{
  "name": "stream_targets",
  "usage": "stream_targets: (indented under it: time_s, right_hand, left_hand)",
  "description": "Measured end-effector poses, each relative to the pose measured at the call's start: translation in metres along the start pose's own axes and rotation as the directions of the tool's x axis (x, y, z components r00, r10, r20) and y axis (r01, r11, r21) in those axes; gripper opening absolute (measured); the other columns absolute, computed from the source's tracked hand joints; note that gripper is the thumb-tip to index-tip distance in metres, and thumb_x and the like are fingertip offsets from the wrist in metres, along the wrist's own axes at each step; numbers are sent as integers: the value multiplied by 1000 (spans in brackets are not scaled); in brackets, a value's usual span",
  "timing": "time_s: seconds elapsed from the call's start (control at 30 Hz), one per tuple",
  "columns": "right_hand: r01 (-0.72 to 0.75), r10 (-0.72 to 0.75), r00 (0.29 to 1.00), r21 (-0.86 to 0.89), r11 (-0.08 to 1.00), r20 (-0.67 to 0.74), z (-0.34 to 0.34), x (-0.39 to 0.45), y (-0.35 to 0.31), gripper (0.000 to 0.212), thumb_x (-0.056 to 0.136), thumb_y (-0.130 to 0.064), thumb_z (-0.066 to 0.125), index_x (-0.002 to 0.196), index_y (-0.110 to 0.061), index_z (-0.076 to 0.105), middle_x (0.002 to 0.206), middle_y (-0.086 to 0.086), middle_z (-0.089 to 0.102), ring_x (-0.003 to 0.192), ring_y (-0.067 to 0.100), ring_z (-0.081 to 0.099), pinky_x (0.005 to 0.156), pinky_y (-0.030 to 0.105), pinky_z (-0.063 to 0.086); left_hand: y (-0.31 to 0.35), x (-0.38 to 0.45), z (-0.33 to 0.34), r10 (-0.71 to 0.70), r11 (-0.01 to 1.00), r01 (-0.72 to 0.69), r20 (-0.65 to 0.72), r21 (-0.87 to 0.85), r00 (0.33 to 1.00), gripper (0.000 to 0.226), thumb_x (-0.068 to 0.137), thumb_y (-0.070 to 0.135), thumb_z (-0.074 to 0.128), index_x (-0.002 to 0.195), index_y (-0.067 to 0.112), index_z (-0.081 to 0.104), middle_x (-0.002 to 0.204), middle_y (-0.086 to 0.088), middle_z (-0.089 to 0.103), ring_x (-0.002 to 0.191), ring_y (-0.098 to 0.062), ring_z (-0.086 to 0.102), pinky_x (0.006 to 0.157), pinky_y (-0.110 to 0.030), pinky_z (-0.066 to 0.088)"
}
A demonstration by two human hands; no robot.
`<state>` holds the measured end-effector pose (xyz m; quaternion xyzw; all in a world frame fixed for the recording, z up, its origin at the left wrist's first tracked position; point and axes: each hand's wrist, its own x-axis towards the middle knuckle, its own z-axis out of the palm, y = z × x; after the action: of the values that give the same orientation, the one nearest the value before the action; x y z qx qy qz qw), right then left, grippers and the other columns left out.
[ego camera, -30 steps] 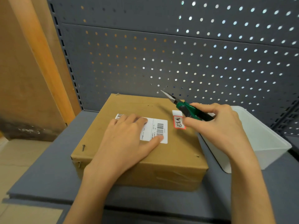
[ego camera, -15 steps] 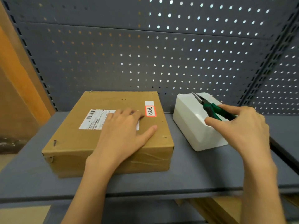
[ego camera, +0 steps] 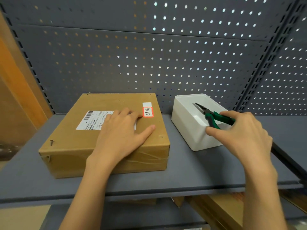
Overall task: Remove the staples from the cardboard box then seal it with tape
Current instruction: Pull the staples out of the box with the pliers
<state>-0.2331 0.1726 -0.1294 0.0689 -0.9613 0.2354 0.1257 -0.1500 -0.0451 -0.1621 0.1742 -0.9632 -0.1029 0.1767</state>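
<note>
A flat brown cardboard box (ego camera: 69, 146) lies on the grey shelf, with a white barcode label and a small red-framed sticker (ego camera: 147, 112) on top. A dark staple (ego camera: 51, 142) sticks up near its front left corner. My left hand (ego camera: 123, 133) rests flat on the box top, fingers spread. My right hand (ego camera: 239, 135) holds green-handled needle-nose pliers (ego camera: 214, 117) over the open white bin (ego camera: 189, 130) to the right of the box, jaws pointing into it. No tape is in view.
The grey shelf (ego camera: 199, 171) has a perforated grey back panel (ego camera: 149, 55) behind it. A slotted upright (ego camera: 262, 63) runs at the right. Brown boards stand at the left (ego camera: 18, 90). Cardboard shows on the lower shelf (ego camera: 224, 211).
My right hand carried the pliers from above the box's right side over to the white bin. My left hand stayed flat on the box top. The view shifted to the right.
</note>
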Motion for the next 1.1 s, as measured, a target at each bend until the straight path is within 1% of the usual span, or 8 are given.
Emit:
stream_targets:
  time_s: [0.07,0.2,0.33,0.57,0.8,0.87,0.93,1.1]
  right_hand:
    - [7,-7,1000,-10,1000,-6,0,0,0,58,70,-42,70,125,-30,56,113,6,53,79,21,38,69,31,29]
    - [18,-18,1000,1,1000,-19,1,0,-1,59,70,-42,71,125,-30,55,114,7,51,81,20,38,69,32,29]
    - [21,-22,999,-47,999,-34,0,0,0,60,69,-42,71,125,-28,55,110,6,50,89,28,50,67,31,29]
    - [36,-34,997,-30,999,67,0,0,-3,58,67,-43,70,122,-33,56,108,-2,50,82,19,42,69,30,31]
    - [39,-37,998,-26,999,56,1,2,-3,58,68,-43,71,123,-33,55,107,-1,48,82,17,38,69,30,30]
    - [35,-35,998,-8,999,43,1,3,-3,58,68,-42,71,123,-33,55,109,0,49,82,17,38,69,30,29]
    - [46,-46,998,21,999,36,1,1,-5,58,68,-42,71,123,-34,55,103,-4,45,82,16,38,70,30,29]
    - [157,-165,985,134,979,56,7,-2,-24,56,66,-42,70,120,-40,54,99,-10,43,82,12,39,68,28,30]
  left_hand:
    - [0,0,0,-1,1000,1,9,0,1000,78,70,74,23,127,30,53,126,6,53,115,-20,44,94,-33,34]
    - [-1,0,1,7,1000,-7,-5,5,1000,87,64,77,13,127,31,53,126,6,53,114,-19,45,94,-33,34]
    - [-1,0,1,7,1000,-7,-12,-1,1000,87,63,77,13,126,32,53,125,6,53,114,-18,45,93,-32,34]
    - [-1,0,2,7,1000,-7,-18,10,1000,89,63,77,12,127,31,53,127,6,52,115,-18,45,94,-33,35]
    - [-1,0,1,6,1000,-6,-11,17,1000,88,64,77,11,128,32,51,129,7,51,117,-18,44,95,-33,34]
    - [0,0,0,3,1000,-3,-14,13,1000,88,64,77,11,127,31,52,128,7,52,116,-18,45,95,-33,34]
    - [1,-1,-1,3,1000,-3,-17,11,1000,88,65,76,11,127,31,52,128,7,52,116,-18,45,95,-33,34]
    - [2,-3,-4,-12,1000,12,9,-4,1000,77,73,74,22,130,30,50,129,7,51,117,-18,43,96,-32,33]
